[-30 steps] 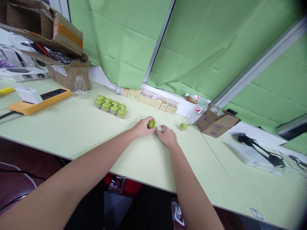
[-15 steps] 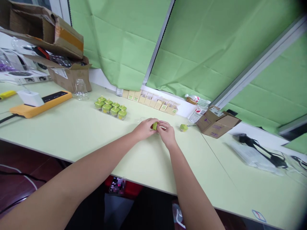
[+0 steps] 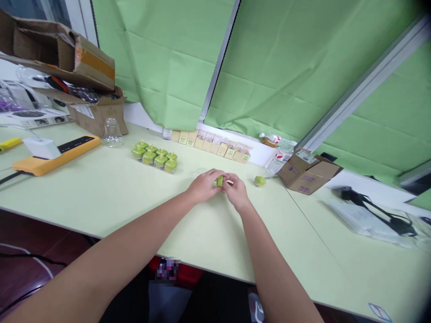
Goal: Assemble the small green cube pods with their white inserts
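Above the middle of the table, my left hand [image 3: 205, 185] and my right hand [image 3: 235, 189] meet around a small green lid [image 3: 220, 181]. Fingers of both hands are closed on it and cover much of it. Just behind my left hand, a small clear plastic piece [image 3: 201, 171] lies on the table, partly hidden. To the left stand several small clear containers with green lids [image 3: 155, 157], grouped in two rows. One more green-lidded container [image 3: 260, 181] stands alone, right of my right hand.
Small tan boxes [image 3: 208, 142] line the wall. Plastic bottles [image 3: 278, 159] and a cardboard box [image 3: 306, 172] stand at the right, near a black strap [image 3: 377, 211]. An orange power strip [image 3: 57, 154], a clear jar [image 3: 112, 132] and stacked cardboard boxes [image 3: 96, 112] are at the left.
The view has shifted slightly, so things on the table appear a little lower. Both hands stay together on the green lid, which has turned slightly between the fingers.
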Action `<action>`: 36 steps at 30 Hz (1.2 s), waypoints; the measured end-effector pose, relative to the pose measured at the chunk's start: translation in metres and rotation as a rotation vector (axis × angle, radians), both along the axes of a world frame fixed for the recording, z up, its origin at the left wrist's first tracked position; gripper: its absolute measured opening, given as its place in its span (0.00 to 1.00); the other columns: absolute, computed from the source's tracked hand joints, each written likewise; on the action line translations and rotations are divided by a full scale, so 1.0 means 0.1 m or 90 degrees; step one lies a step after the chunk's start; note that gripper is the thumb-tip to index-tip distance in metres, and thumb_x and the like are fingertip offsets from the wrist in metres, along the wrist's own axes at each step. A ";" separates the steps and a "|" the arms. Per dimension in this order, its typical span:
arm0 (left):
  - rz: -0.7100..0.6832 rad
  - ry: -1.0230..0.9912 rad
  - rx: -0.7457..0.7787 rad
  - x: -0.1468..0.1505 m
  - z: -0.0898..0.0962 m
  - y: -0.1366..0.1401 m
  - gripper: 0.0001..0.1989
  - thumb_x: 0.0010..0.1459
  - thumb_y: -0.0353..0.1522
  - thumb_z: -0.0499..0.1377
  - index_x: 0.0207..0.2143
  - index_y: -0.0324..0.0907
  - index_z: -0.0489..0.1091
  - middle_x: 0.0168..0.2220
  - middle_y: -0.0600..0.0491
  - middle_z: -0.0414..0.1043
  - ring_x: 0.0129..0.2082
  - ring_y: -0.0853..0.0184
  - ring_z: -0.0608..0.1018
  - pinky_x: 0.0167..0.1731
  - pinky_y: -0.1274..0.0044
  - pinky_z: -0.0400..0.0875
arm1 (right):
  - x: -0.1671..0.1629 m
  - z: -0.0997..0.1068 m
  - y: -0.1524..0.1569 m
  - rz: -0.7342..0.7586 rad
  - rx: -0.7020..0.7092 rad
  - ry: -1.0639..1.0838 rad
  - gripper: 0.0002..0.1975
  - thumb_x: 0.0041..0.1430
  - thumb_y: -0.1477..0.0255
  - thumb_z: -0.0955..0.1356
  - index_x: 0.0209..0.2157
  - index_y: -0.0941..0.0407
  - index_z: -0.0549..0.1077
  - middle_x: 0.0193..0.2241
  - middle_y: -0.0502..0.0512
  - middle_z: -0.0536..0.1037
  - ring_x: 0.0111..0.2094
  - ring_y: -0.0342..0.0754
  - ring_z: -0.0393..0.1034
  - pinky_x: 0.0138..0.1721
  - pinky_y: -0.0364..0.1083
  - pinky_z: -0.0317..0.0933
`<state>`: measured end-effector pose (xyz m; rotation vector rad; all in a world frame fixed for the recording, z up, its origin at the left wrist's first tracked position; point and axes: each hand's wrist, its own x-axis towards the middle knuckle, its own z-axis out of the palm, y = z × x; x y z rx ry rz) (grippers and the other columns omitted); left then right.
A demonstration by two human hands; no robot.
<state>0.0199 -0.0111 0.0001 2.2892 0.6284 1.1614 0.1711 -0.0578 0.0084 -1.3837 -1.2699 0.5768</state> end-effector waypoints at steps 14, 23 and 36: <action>0.024 -0.027 -0.152 -0.04 -0.12 0.17 0.20 0.48 0.38 0.67 0.43 0.44 0.65 0.36 0.54 0.73 0.29 0.71 0.72 0.30 0.78 0.68 | 0.12 0.11 -0.05 -0.083 0.032 0.202 0.12 0.49 0.64 0.72 0.30 0.53 0.66 0.38 0.54 0.77 0.35 0.47 0.74 0.35 0.47 0.69; 0.073 0.056 -0.147 -0.11 -0.15 0.25 0.20 0.47 0.38 0.66 0.42 0.45 0.66 0.33 0.54 0.73 0.29 0.67 0.73 0.29 0.77 0.65 | 0.17 0.03 -0.01 -0.135 -0.003 0.166 0.07 0.46 0.68 0.72 0.29 0.54 0.75 0.32 0.54 0.78 0.33 0.47 0.74 0.42 0.51 0.71; 0.024 0.127 -0.123 -0.15 -0.20 0.28 0.27 0.49 0.41 0.64 0.51 0.42 0.70 0.46 0.47 0.76 0.42 0.60 0.78 0.43 0.71 0.71 | 0.26 -0.10 0.04 -0.171 0.007 -0.022 0.12 0.49 0.63 0.71 0.34 0.55 0.75 0.32 0.54 0.78 0.32 0.47 0.71 0.35 0.47 0.68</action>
